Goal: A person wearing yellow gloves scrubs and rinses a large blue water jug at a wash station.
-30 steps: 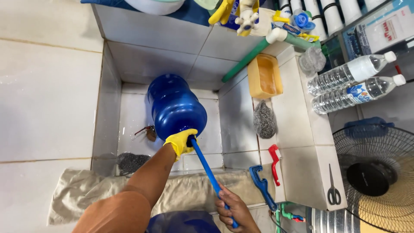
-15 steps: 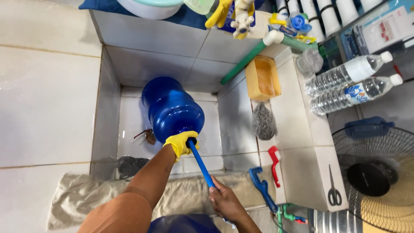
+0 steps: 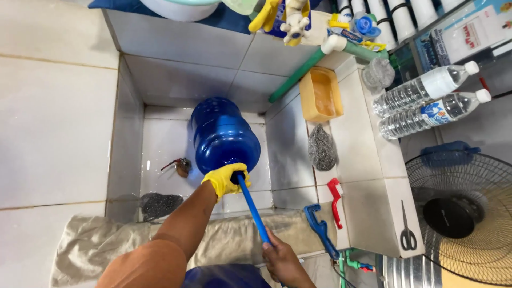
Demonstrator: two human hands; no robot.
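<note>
A large blue water jug [image 3: 221, 133] lies tilted inside a white tiled basin [image 3: 160, 144], its neck toward me. My left hand [image 3: 225, 180], in a yellow glove, grips the jug's neck. My right hand [image 3: 281, 260], bare, holds the lower end of a blue brush handle [image 3: 253, 210] whose far end goes into the jug's mouth. The brush head is hidden inside the jug.
A steel scrubber [image 3: 321, 147], a red brush [image 3: 335, 200] and a blue tool [image 3: 320, 229] lie on the basin's right wall. Two clear water bottles [image 3: 426, 101], scissors [image 3: 408, 229], a yellow tray [image 3: 320, 95] and a fan [image 3: 461, 208] are at right. A cloth [image 3: 85, 242] drapes the near edge.
The jug sits slightly lower and more to the right in view. My right hand has slid along the blue handle, working it at the jug's mouth. The left hand keeps its grip.
</note>
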